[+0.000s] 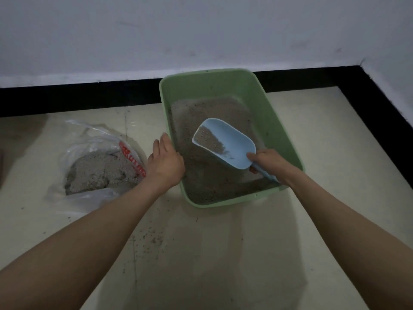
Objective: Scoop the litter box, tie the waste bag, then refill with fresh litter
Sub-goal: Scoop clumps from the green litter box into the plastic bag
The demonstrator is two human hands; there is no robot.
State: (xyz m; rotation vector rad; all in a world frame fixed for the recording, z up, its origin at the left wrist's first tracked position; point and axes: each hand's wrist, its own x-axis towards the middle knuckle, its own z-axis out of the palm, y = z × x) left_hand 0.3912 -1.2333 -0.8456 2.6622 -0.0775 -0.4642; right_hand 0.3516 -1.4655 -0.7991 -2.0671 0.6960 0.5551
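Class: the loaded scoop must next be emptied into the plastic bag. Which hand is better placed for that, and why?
The right hand: it already grips the blue scoop, loaded with litter. The left hand rests on the green litter box rim, steadying it, nearer the plastic bag.

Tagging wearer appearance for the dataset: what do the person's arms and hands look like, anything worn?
Both forearms are bare as far as the frame shows: no sleeves in view. The left hand and right hand wear no gloves. No watch, bracelet or ring is visible on either wrist or on the fingers that show, and no markings can be made out in this dim light.
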